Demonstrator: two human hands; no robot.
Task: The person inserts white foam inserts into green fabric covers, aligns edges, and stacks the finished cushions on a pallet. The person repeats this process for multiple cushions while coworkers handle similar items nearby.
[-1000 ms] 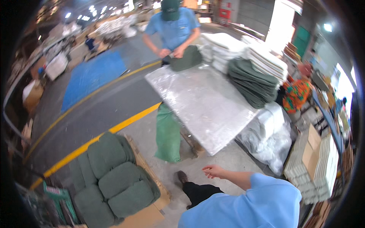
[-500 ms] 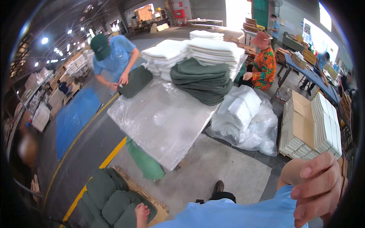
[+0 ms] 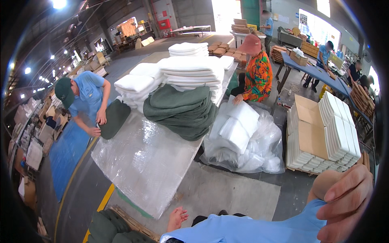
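Observation:
My left hand (image 3: 177, 219) hangs low at the bottom, its fingers apart and holding nothing. It is near the front corner of the plastic-covered table (image 3: 137, 170) and to the right of a stack of dark green cushions (image 3: 107, 227) on the floor. My right hand (image 3: 346, 200) is raised close to the camera at the lower right, fingers curled in. Nothing shows in it, though its palm is hidden. On the table lies a pile of folded dark green covers (image 3: 178, 109), with white foam pads (image 3: 190, 71) stacked behind.
Left of the table, a co-worker in a green cap (image 3: 87, 95) handles a dark green cushion (image 3: 115, 119). A person in a patterned shirt (image 3: 258, 77) touches white padding in a clear plastic bag (image 3: 263, 150). White pads and cardboard (image 3: 310, 125) stand stacked at right.
The view has swung so the table sits lower and further left. My left hand has left the green cushion stack. The person in the patterned shirt now reaches to the white padding.

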